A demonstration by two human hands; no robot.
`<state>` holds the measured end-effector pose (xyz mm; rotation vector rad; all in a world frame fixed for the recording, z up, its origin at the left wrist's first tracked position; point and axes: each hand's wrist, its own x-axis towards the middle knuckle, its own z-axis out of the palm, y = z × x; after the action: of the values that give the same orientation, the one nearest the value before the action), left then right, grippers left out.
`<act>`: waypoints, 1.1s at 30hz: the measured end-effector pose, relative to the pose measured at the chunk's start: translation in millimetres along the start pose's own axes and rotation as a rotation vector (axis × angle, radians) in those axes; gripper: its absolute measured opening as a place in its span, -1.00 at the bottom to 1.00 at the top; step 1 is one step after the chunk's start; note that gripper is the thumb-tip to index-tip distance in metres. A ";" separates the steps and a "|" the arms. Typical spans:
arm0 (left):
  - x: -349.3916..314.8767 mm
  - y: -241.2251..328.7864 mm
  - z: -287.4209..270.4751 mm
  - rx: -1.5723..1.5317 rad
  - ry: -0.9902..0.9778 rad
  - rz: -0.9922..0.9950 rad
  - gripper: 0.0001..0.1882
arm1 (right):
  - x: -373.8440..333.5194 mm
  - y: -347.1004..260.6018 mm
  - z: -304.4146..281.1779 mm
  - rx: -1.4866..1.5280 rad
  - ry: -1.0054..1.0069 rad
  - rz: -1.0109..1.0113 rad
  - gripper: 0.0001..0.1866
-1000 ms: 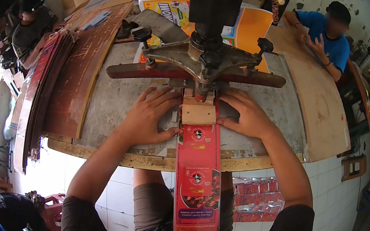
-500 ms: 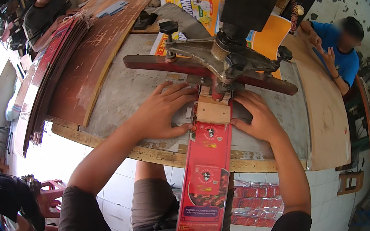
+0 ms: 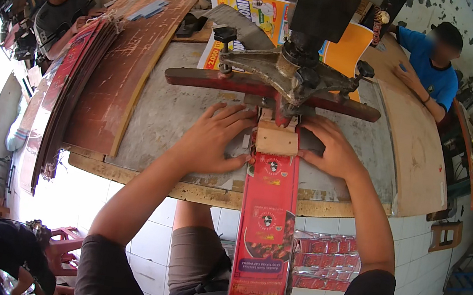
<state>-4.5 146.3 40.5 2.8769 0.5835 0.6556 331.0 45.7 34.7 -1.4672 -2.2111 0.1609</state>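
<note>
A long red printed packaging strip runs from under the press over the table's front edge, hanging toward my lap. On top of its far part lies a small tan wooden block, right below the press's red crossbar. My left hand lies on the grey tabletop left of the strip, fingers spread, thumb tip at the strip's edge. On the other side, my right hand rests with fingers apart, its thumb beside the block. Both hands' far fingertips are close to the block, partly hidden near the press.
The heavy metal press stands over the table's middle. Stacked brown boards lie left, and yellow printed sheets behind. People sit left and right. Red packets lie below the table edge. A small grey block sits by my left hand.
The whole view has shifted slightly. My hands, the strip and the block keep about the same places on the table. The person at right has lowered a raised hand.
</note>
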 end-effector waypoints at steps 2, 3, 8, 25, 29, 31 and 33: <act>-0.2 0.0 -0.7 0.000 0.004 0.002 -0.22 | 0.3 0.7 0.3 -0.014 -0.002 -0.004 -0.30; -0.8 -0.9 0.6 -0.002 0.004 0.003 -0.22 | 0.0 -0.9 0.1 -0.009 -0.004 0.003 -0.30; -4.3 -0.5 1.2 -0.026 0.045 0.016 -0.26 | -0.9 -8.3 -2.4 -0.031 0.012 0.000 -0.33; -55.0 77.2 2.7 -0.339 0.214 0.024 -0.41 | -34.6 -112.4 25.0 0.195 0.277 0.133 -0.52; -101.8 104.8 -4.7 -0.468 0.200 -0.070 -0.44 | -70.8 -126.7 14.0 0.197 0.205 0.091 -0.50; -133.5 99.8 -0.5 -0.319 0.296 -0.111 -0.43 | -93.4 -130.7 -3.1 0.224 0.216 0.071 -0.51; -165.6 89.2 6.0 -0.140 0.377 -0.223 -0.42 | -119.3 -120.3 -24.7 0.161 0.262 0.128 -0.54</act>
<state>-109.1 -1.7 -10.4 2.5216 0.8523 1.1577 278.5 -115.3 60.0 -1.4510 -1.8551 0.1738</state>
